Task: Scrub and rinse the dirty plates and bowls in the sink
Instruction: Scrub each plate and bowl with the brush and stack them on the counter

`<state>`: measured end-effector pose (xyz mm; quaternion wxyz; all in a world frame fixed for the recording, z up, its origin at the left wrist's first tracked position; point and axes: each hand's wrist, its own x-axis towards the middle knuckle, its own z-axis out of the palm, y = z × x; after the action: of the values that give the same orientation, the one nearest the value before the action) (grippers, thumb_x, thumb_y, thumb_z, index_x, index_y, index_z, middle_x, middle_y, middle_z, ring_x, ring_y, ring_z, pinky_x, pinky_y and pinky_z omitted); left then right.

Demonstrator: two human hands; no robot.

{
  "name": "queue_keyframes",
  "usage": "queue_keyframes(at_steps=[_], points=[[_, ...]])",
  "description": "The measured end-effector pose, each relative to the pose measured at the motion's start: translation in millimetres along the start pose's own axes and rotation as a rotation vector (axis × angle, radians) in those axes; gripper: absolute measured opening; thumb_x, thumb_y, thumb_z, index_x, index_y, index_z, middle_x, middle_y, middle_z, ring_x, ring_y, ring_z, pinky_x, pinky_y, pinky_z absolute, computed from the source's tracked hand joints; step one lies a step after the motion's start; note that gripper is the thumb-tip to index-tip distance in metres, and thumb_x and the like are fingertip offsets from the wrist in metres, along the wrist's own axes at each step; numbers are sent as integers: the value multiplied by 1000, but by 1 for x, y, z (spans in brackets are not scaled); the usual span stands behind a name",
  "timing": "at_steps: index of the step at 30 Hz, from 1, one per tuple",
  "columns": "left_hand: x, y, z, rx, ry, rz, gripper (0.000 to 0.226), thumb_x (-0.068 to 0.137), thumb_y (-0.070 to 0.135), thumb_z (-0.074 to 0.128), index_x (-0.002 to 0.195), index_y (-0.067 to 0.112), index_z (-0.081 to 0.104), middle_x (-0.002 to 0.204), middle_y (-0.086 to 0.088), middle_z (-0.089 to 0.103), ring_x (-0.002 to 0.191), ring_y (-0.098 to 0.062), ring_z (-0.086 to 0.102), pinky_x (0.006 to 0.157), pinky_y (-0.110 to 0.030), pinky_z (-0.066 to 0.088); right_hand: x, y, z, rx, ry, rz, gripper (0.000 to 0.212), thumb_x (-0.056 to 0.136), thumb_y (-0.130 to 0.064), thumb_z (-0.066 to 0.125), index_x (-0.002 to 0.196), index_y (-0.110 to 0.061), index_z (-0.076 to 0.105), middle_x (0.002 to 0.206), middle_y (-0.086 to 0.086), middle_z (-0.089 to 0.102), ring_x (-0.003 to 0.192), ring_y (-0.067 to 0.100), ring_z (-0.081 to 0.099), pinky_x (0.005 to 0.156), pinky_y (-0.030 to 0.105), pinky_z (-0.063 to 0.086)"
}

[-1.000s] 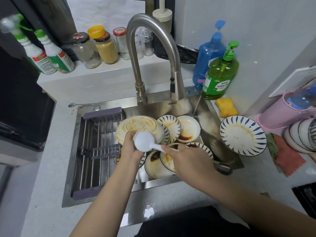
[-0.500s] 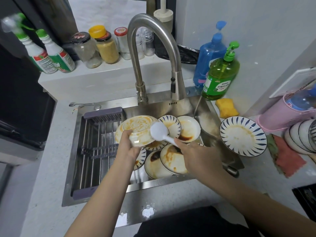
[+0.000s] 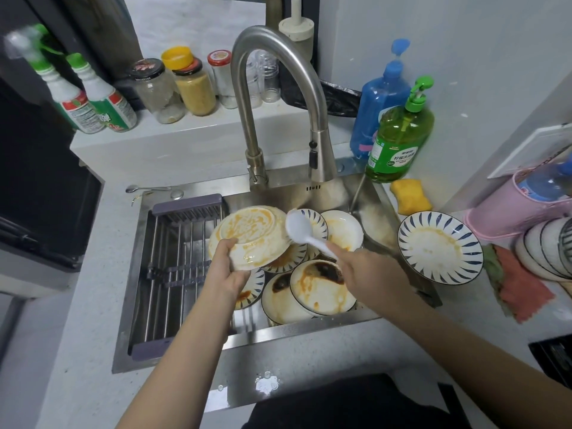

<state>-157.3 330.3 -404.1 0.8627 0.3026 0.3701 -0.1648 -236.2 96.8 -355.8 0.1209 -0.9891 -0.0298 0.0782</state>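
Note:
My left hand [image 3: 227, 267] grips the near rim of a cream plate [image 3: 250, 235] smeared with orange sauce, tilted up over the steel sink [image 3: 411, 283]. My right hand [image 3: 368, 270] holds the handle of a white plastic spoon [image 3: 298, 227], its bowl at the plate's right edge. Below lie several dirty plates and bowls: a sauce-stained plate [image 3: 322, 289] in front, a blue-striped bowl [image 3: 315, 222] and a cream bowl [image 3: 342, 229] behind. The faucet [image 3: 278, 97] arches above; no water is visible.
A drying rack [image 3: 176, 264] fills the sink's left half. A blue-striped dirty plate [image 3: 439, 246] sits on the right counter, near a yellow sponge [image 3: 410, 196], a green soap bottle [image 3: 399, 137], cloths [image 3: 520, 286] and stacked bowls [image 3: 548, 252]. Jars and spray bottles line the back ledge.
The white spoon has moved from in front of the plate to its right edge. My left hand has tilted the plate up a little more.

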Motion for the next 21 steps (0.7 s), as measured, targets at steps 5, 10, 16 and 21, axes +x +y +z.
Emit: queue_keyframes(at_steps=[5, 10, 16, 21], points=[[2, 5, -11, 54, -32, 2, 14, 91, 10, 54, 105, 7, 57, 108, -20, 68, 122, -39, 53, 107, -58, 36, -7, 0, -6, 6, -23, -101, 47, 101, -28, 33, 145, -41, 31, 73, -6, 47, 56, 13, 45, 46, 23, 27], [-1, 2, -9, 46, -75, -11, 17, 92, 8, 52, 109, 6, 56, 127, -21, 59, 123, -39, 52, 106, -58, 36, 13, 20, -8, 58, 4, 3, 46, 99, -26, 37, 143, -40, 38, 59, -9, 39, 49, 8, 39, 44, 23, 30], [0, 4, -11, 48, -65, 2, 24, 90, 9, 55, 114, 8, 56, 129, -19, 59, 122, -39, 53, 106, -59, 36, 15, 19, -7, 98, 6, -4, 44, 99, -28, 39, 140, -43, 39, 61, -9, 44, 53, 9, 45, 46, 25, 36], [-4, 8, -14, 41, -92, -1, 32, 91, 11, 52, 123, 8, 53, 130, -20, 58, 124, -40, 51, 106, -60, 35, 8, 25, 0, 182, -19, 21, 44, 98, -26, 42, 139, -42, 43, 55, -12, 42, 48, 7, 42, 43, 21, 30]])
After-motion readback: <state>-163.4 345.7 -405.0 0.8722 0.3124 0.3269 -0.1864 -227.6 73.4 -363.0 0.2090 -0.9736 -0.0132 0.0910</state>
